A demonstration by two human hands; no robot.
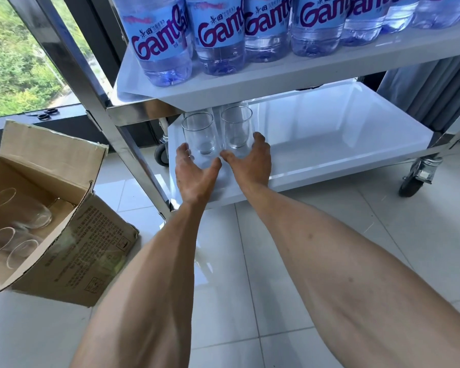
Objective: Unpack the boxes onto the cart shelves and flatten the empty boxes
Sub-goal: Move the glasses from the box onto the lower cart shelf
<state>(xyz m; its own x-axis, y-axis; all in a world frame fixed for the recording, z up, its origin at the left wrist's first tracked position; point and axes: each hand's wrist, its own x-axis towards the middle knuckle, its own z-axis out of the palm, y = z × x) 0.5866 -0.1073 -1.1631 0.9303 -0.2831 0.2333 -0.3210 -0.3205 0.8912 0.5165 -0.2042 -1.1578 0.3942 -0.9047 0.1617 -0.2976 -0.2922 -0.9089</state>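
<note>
both hands, left hand (pixel 194 168) and right hand (pixel 250 158), fingers spread loose, cup two upright glasses (pixel 199 134) near the lower shelf's (pixel 343 144) front-left corner, probably steadying them; more glasses wait in the cardboard box (pixel 72 235).

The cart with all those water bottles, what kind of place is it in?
Probably a hotel or an office high up. A steel cart on wheels carries bottled water and drinking glasses for stocking rooms, the floor is shiny tile, and the big window looks down on treetops.
</note>
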